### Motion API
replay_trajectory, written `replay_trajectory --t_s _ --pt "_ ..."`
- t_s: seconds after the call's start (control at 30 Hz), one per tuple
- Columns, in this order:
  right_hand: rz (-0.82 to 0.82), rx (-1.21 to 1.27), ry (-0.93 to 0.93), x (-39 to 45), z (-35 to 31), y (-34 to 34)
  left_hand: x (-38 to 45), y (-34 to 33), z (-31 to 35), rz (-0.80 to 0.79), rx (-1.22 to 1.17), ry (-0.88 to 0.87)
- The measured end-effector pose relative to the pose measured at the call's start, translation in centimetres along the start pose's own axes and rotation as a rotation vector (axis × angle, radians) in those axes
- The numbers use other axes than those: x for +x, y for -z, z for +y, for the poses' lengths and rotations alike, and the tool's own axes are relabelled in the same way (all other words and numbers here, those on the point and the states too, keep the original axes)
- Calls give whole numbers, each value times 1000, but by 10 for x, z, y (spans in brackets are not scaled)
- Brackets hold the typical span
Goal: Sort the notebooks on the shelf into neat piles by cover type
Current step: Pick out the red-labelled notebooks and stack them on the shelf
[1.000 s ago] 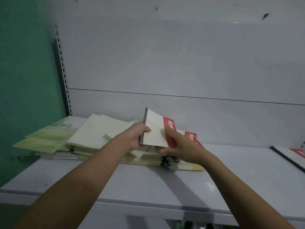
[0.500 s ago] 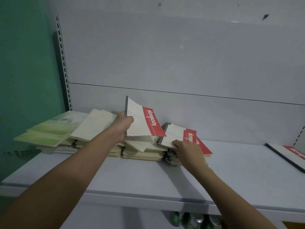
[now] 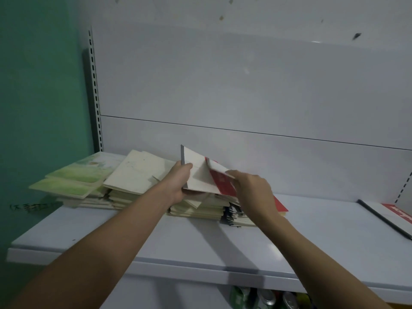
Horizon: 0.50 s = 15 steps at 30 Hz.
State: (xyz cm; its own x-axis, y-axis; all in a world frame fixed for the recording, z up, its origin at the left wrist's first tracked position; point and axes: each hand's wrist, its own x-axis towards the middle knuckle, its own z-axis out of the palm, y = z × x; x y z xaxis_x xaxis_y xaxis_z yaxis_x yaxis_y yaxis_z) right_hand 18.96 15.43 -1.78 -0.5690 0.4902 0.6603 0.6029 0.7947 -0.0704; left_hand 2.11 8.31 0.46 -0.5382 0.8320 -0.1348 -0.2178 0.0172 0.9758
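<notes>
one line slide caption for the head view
Both hands hold red-and-white notebooks above mixed piles on a shelf.

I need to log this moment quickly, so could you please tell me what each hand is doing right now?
Left hand: grips the spine edge of a red-and-white notebook, lifted above the piles.
Right hand: pinches a second red-and-white notebook against the first.

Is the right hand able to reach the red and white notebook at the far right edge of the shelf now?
Probably yes. The right hand is busy pinching the second red and white notebook over the pile, but the shelf between it and the far notebook lies bare.
</notes>
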Motion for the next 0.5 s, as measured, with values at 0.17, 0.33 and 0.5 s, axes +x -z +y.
replay_trajectory --t_s 0.17,0.33,0.5 --pt "-319 277 149 -9 -24 3 2 0 -8 -21 -57 35" --pt "-214 555 -233 -1 8 -3 9 19 -7 69 25 -87" --pt "-537 122 -209 -4 41 -38 8 32 0 116 48 -151"
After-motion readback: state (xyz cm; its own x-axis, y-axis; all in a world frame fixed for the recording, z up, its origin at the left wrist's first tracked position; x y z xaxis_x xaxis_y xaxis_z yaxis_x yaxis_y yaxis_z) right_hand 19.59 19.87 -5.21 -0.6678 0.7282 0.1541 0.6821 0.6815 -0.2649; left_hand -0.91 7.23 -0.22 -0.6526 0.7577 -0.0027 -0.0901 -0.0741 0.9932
